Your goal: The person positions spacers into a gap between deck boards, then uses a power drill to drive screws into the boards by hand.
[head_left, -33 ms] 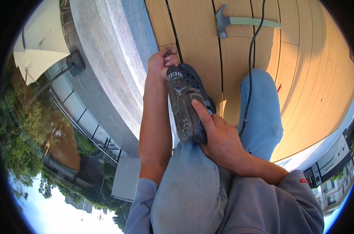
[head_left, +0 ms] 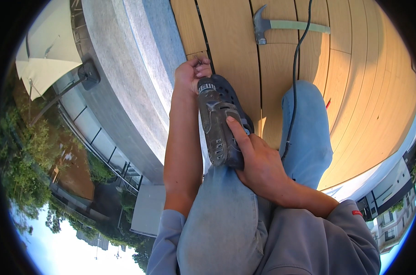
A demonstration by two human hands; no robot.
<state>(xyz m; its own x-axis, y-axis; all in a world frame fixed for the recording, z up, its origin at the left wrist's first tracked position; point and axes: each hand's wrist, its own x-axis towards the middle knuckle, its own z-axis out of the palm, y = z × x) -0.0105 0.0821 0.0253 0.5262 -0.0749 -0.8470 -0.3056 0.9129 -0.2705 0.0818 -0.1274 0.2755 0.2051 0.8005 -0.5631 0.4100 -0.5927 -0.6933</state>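
Barely any change: power drill (head_left: 213,126) and left hand (head_left: 192,75) nudged a hair toward 3 o'clock, so the work looks about where it was. Right hand (head_left: 265,167) grips the drill, which sits at its 10 o'clock. Left fingers, curled past the drill's 12 o'clock end: can't tell if they're holding anything.

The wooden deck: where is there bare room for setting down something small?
The deck has a bare patch between the left hand and the hammer, and another right of the right knee, past a small red thing. It is crowded where the right hand holds the drill by the dark shoe, and where the cable crosses the hammer.
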